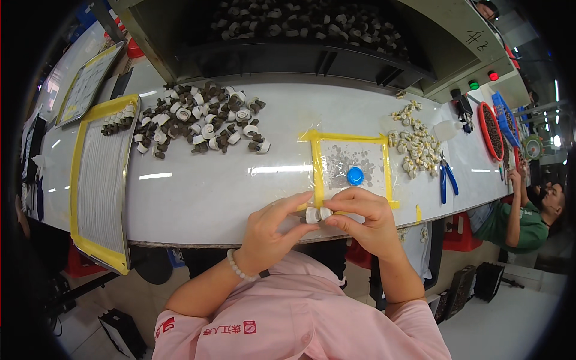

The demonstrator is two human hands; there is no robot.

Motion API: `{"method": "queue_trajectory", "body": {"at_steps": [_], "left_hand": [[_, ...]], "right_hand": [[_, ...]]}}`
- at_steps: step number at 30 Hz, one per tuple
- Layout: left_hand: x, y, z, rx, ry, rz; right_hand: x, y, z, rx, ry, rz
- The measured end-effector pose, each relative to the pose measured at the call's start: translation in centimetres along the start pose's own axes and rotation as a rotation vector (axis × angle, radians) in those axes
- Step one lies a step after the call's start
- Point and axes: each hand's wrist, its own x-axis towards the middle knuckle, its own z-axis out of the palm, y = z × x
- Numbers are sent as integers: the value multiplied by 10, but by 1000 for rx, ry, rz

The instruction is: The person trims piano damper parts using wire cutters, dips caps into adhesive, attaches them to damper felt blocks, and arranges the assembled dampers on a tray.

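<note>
In front of my body, at the table's front edge, both hands meet at a small white cylindrical part [311, 215]. My left hand [268, 231] pinches it between thumb and fingers. My right hand [367, 217] is closed on a smaller white piece [325, 213] pressed against its right end. Whether the two are joined I cannot tell. Just beyond my right hand lies a round blue cap [355, 176] on a spotted square pad framed with yellow tape [316, 157]. Farther left is a loose heap of white and dark brown parts [195, 117].
A yellow-edged tray [99, 180] stands at the left with several parts in its far corner. On the right are small cream-coloured pieces [417, 147], blue-handled pliers [445, 180], a white bottle [447, 130] and a red basket [491, 132]. A co-worker [515, 222] sits at far right.
</note>
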Motion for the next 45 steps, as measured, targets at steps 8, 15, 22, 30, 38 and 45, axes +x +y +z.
{"method": "queue_trajectory", "body": {"at_steps": [8,15,22,30,38,45], "left_hand": [[2,5,-6,146,-45,126],[0,6,-7,148,-83,32],[1,6,-6,-299,-148,-231],[-2,3,-7,-334,-169,-296],[5,19,-45,-324,-99,-385],[14,17,-187,224,443,-143]], "right_hand": [[-2,6,13,-18,-16,-11],[-3,8,19,-96,32,-50],[-14,10,4,139,-3,73],[-16,12,9,85,18,25],[-4,17,-47,-513,311,-62],[-1,50,-107,-1034,367,248]]}}
